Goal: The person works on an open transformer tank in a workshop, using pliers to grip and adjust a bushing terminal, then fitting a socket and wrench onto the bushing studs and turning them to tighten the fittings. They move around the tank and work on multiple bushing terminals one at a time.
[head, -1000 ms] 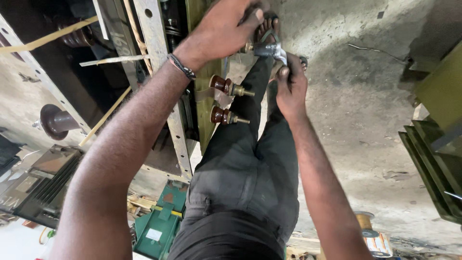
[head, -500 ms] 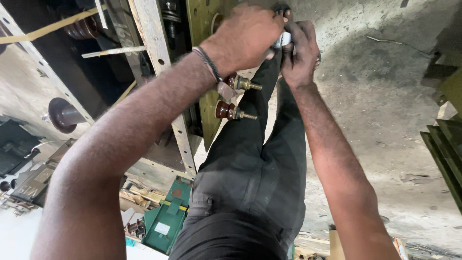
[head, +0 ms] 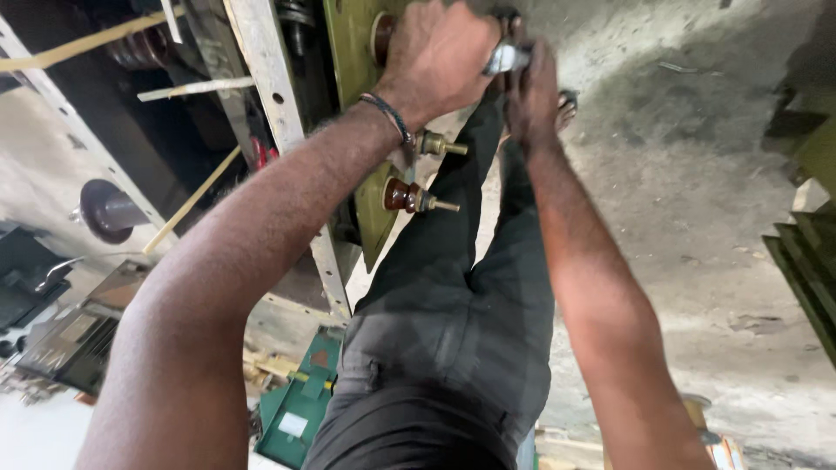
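My left hand (head: 435, 57) is closed around a shiny metal tool (head: 506, 59) at the top of an olive-green panel (head: 353, 61). My right hand (head: 531, 91) curls against the same tool from the right, touching the left hand. What the tool's tip sits on is hidden by the fingers. Below the hands, two brown ceramic insulators with brass studs (head: 407, 196) (head: 433, 144) stick out of the panel. A third insulator (head: 380, 35) shows beside my left knuckles. A dark bracelet (head: 389, 113) circles my left wrist.
A pale perforated steel frame (head: 272, 96) runs beside the panel, with dark coils and wooden strips (head: 187, 204) behind it. My legs in dark trousers (head: 453, 331) stand on the concrete floor (head: 688, 200). A green box (head: 300, 409) lies below left, green metal parts (head: 805, 261) at right.
Both hands stay together on the tool, shifted a little left in view. The view has moved closer and the panel's insulators now sit lower and further left.
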